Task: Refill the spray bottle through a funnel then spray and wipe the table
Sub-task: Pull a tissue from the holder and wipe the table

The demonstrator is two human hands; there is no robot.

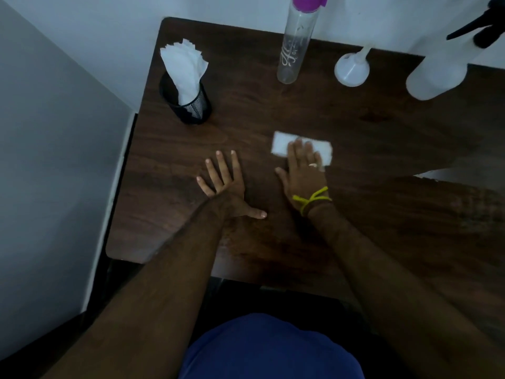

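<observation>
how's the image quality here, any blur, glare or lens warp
Head view: dim and soft overall; wide-angle warp bends the table edges and leans the spray bottle outward; its black trigger is blurred; faint sheen right of the tissue under the right hand.

A single wide-angle camera sits on the person's head and looks forward and steeply down onto a dark wooden table [382,127], close enough that both forearms fill the lower frame. The table's far edge, against a white wall [232,12], lies at the top of the view, and the person's lap at the bottom. Straight lines bend toward the frame edges.
</observation>
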